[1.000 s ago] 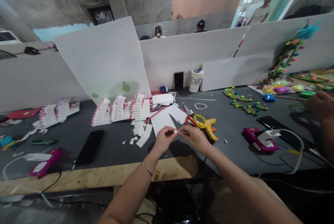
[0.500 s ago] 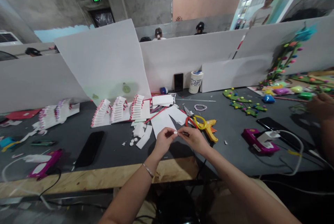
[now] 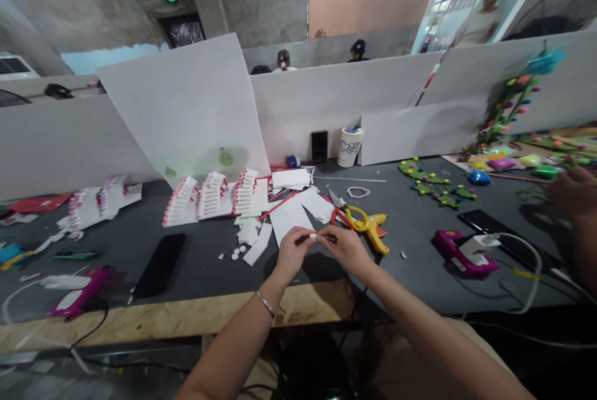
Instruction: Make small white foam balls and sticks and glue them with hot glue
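Pinched between the fingertips of both hands is a small white piece (image 3: 313, 236), too small to name for certain. My left hand (image 3: 293, 255), closed, comes from the lower left with a bracelet on its wrist. My right hand (image 3: 346, 247), also closed, meets it from the right. Just beyond the fingers lie white paper sheets (image 3: 290, 216). Several small white balls (image 3: 239, 253) sit left of my hands beside paper strips (image 3: 258, 244). Orange and yellow-handled scissors (image 3: 358, 218) and a yellow glue gun (image 3: 375, 233) rest close behind my right hand.
Rows of red-tipped white sticks (image 3: 212, 196) stand on card at left. A black phone (image 3: 161, 265) lies nearby. Purple power strips (image 3: 461, 252) with cables flank both sides. A paper cup (image 3: 349, 146) stands by the partition. Another person's hand (image 3: 576, 191) is at far right.
My hands stay almost in place, still pinching the white piece, which has turned slightly. The standing person in the background has shifted right.
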Motion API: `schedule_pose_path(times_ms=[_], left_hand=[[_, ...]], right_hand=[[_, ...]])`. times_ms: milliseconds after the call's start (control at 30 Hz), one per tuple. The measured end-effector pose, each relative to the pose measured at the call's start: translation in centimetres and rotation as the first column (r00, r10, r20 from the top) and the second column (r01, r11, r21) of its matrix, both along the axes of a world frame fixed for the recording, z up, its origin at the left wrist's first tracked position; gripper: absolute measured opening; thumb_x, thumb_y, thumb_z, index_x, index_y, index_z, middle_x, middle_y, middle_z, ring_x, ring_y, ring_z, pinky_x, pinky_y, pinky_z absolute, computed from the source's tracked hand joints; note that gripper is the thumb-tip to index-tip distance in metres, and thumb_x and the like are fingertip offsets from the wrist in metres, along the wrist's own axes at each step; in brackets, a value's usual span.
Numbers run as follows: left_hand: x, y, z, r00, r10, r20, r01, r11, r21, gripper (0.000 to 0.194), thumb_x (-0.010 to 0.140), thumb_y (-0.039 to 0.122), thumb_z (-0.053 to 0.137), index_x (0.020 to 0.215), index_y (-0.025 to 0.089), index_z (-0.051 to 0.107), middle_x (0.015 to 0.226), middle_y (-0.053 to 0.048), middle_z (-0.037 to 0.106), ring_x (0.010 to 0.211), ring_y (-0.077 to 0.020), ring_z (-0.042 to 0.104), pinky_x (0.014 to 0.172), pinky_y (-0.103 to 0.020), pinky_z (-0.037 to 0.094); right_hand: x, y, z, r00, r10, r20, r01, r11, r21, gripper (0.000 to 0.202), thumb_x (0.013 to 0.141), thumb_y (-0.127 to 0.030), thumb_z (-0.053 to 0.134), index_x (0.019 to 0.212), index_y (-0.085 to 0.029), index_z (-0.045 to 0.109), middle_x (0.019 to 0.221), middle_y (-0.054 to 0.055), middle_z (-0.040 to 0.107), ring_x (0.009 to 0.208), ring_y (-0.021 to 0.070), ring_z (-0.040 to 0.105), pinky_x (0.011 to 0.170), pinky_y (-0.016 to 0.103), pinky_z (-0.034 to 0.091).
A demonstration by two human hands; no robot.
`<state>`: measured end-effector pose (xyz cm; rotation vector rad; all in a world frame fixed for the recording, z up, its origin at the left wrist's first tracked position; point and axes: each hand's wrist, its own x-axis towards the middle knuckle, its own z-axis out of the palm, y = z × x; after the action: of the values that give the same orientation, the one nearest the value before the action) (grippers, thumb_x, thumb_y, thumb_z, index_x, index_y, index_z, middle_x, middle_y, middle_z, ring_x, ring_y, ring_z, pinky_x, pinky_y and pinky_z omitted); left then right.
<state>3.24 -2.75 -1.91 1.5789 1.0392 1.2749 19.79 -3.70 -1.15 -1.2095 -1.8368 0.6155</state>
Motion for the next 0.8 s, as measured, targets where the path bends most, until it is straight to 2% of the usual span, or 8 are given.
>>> schedule_pose_path(times_ms=[200, 500, 667, 800], left_hand=[[-0.09, 0.15, -0.38, 1.0, 0.022, -0.007, -0.022, 1.0, 0.015, 0.013, 0.074, 0.031, 0.071, 0.079, 0.019, 0.072, 0.081, -0.005, 0.065, 0.075, -0.0169, 0.059, 0.069, -0.028, 0.045], [0.02, 0.13, -0.6, 1.0, 0.009, -0.003, -0.009, 1.0, 0.018, 0.017, 0.069, 0.033, 0.075, 0.072, 0.017, 0.067, 0.073, 0.0, 0.059, 0.065, -0.012, 0.052, 0.064, -0.025, 0.042], [-0.04, 0.14, -0.53, 0.999, -0.046, 0.004, 0.046, 0.998, -0.035, 0.02, 0.067, 0.033, 0.076, 0.071, 0.016, 0.065, 0.07, 0.001, 0.06, 0.064, -0.0115, 0.053, 0.063, -0.024, 0.041], [-0.18, 0.1, -0.54, 0.991, -0.13, 0.015, 0.131, 0.986, -0.102, 0.024, 0.069, 0.036, 0.075, 0.076, 0.016, 0.065, 0.07, 0.0, 0.063, 0.065, -0.0125, 0.056, 0.065, -0.025, 0.044]], right_hand=[[0.19, 0.01, 0.22, 0.998, 0.067, 0.02, -0.067, 0.998, 0.013, 0.018, 0.087, -0.027, 0.053, 0.086, -0.019, 0.069, 0.076, 0.003, 0.073, 0.065, 0.0162, 0.065, 0.062, 0.024, 0.048], [0.58, 0.04, 0.29, 0.995, 0.058, 0.077, -0.059, 0.998, 0.01, 0.014, 0.084, -0.025, 0.057, 0.082, -0.019, 0.07, 0.076, 0.004, 0.073, 0.066, 0.0173, 0.066, 0.061, 0.024, 0.048], [0.81, -0.09, 0.44, 0.992, 0.073, 0.102, -0.075, 0.997, 0.009, 0.015, 0.085, -0.024, 0.056, 0.081, -0.019, 0.07, 0.078, 0.005, 0.073, 0.068, 0.0175, 0.067, 0.064, 0.025, 0.048], [0.8, -0.13, 0.61, 0.991, 0.079, 0.111, -0.08, 0.997, 0.004, 0.017, 0.086, -0.025, 0.055, 0.08, -0.019, 0.069, 0.075, 0.004, 0.072, 0.065, 0.0164, 0.065, 0.061, 0.024, 0.047]])
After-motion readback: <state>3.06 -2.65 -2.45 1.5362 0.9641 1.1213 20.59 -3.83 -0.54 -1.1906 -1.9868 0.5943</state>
